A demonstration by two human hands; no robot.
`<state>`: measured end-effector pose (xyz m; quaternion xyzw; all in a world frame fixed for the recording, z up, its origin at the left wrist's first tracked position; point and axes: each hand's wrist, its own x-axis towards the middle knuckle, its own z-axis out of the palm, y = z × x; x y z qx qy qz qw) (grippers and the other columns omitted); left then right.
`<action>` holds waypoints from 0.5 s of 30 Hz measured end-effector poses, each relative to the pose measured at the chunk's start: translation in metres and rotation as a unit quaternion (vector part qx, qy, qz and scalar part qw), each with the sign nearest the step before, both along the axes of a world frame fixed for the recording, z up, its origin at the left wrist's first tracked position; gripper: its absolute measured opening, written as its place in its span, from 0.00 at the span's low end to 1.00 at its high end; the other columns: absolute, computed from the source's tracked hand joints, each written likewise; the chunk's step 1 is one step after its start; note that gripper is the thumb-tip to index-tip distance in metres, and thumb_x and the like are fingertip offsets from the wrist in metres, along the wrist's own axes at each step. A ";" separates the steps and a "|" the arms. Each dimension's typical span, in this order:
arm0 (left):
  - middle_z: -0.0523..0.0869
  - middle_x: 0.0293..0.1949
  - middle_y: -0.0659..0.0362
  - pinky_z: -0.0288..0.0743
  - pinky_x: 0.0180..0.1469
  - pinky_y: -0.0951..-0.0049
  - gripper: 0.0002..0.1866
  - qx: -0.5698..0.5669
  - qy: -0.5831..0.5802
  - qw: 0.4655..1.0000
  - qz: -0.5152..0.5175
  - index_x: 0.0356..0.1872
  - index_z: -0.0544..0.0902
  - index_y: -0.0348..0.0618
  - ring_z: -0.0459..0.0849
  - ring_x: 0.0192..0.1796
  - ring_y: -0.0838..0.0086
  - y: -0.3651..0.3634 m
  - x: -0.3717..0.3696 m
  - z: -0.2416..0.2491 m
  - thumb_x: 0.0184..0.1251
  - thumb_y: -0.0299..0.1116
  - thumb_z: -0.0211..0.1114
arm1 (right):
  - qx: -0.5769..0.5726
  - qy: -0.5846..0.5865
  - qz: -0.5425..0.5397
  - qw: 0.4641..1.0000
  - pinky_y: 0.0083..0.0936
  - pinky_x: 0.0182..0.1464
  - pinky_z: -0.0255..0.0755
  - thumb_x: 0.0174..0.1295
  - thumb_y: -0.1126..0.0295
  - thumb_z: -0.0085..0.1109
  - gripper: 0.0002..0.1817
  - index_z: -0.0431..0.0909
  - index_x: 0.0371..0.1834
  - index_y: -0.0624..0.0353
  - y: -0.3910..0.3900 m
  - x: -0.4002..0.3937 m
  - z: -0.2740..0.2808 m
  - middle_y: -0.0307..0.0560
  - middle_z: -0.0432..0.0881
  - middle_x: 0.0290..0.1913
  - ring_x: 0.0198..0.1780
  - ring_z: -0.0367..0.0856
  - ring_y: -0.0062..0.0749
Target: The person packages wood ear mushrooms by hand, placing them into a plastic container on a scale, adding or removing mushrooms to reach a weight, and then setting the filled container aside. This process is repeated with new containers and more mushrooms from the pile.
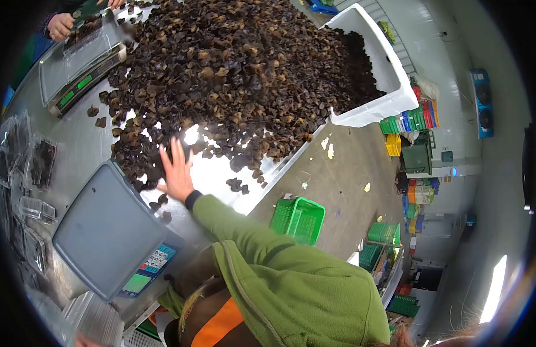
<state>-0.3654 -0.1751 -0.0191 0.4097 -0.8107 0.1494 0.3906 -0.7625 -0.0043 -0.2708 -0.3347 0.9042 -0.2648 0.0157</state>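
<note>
Our right hand (178,176) spreads wide at the near edge of the dark brown, crinkled pieces (221,75), heaped beyond the grey, flat-topped digital scale (109,228). Nearer than the scale, our left hand (86,342) barely shows beside stacked clear plastic containers (93,317); we cannot tell its grip.

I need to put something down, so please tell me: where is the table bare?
A bare patch of table lies between the near scale and far scale; another, with loose bits, between the right hand, the pile and the table edge. Crowded: the pile and the packs.
</note>
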 end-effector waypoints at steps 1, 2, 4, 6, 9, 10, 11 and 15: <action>0.87 0.40 0.51 0.77 0.50 0.65 0.10 0.062 -0.036 0.994 -0.079 0.44 0.85 0.33 0.83 0.42 0.62 0.004 -0.009 -0.018 0.70 0.30 0.67 | -0.015 0.026 -0.015 0.999 0.72 0.73 0.36 0.32 0.55 0.84 0.70 0.46 0.81 0.50 -0.012 -0.018 0.002 0.66 0.37 0.80 0.81 0.38 0.62; 0.85 0.42 0.53 0.74 0.57 0.66 0.10 0.125 -0.070 0.977 -0.155 0.48 0.84 0.33 0.82 0.50 0.63 0.008 -0.016 -0.034 0.69 0.25 0.66 | -0.030 0.041 -0.013 0.999 0.72 0.73 0.34 0.32 0.55 0.84 0.70 0.47 0.80 0.50 -0.020 -0.040 -0.002 0.66 0.37 0.80 0.81 0.37 0.64; 0.84 0.43 0.54 0.72 0.60 0.60 0.11 0.188 -0.127 0.951 -0.211 0.46 0.85 0.37 0.81 0.52 0.59 0.025 -0.055 -0.049 0.63 0.19 0.69 | 0.009 0.107 -0.029 0.994 0.77 0.71 0.31 0.31 0.54 0.83 0.69 0.48 0.80 0.50 -0.036 -0.089 0.019 0.70 0.36 0.80 0.80 0.35 0.67; 0.82 0.39 0.57 0.68 0.64 0.51 0.08 0.219 -0.113 0.939 -0.238 0.41 0.85 0.41 0.81 0.54 0.60 0.035 -0.076 -0.076 0.62 0.23 0.70 | 0.056 0.099 -0.005 0.993 0.82 0.68 0.31 0.28 0.53 0.83 0.69 0.49 0.80 0.48 -0.048 -0.126 0.039 0.69 0.33 0.80 0.79 0.31 0.75; 0.82 0.40 0.57 0.63 0.68 0.48 0.08 0.279 -0.138 0.914 -0.261 0.40 0.85 0.41 0.79 0.56 0.57 0.045 -0.101 -0.094 0.58 0.23 0.70 | 0.174 0.083 0.012 0.981 0.86 0.63 0.46 0.28 0.44 0.81 0.65 0.56 0.77 0.37 -0.067 -0.153 0.046 0.66 0.34 0.80 0.78 0.35 0.76; 0.82 0.40 0.57 0.63 0.68 0.48 0.08 0.280 -0.136 0.915 -0.257 0.40 0.85 0.41 0.79 0.56 0.57 0.046 -0.110 -0.097 0.58 0.23 0.70 | 0.174 0.083 0.016 0.981 0.86 0.63 0.46 0.28 0.44 0.81 0.65 0.56 0.77 0.37 -0.069 -0.151 0.046 0.66 0.34 0.80 0.78 0.35 0.76; 0.82 0.40 0.58 0.60 0.70 0.46 0.08 0.269 -0.150 0.914 -0.263 0.39 0.84 0.42 0.78 0.58 0.57 0.048 -0.118 -0.098 0.58 0.24 0.70 | 0.206 0.082 0.022 0.975 0.82 0.61 0.52 0.32 0.43 0.80 0.60 0.60 0.75 0.37 -0.069 -0.148 0.048 0.64 0.40 0.79 0.77 0.41 0.74; 0.81 0.42 0.61 0.55 0.73 0.41 0.07 0.285 -0.144 0.908 -0.272 0.37 0.84 0.45 0.75 0.62 0.59 0.049 -0.124 -0.109 0.57 0.25 0.71 | 0.243 0.005 0.041 0.969 0.71 0.61 0.63 0.43 0.45 0.74 0.45 0.69 0.69 0.38 -0.060 -0.128 0.029 0.57 0.58 0.75 0.71 0.57 0.63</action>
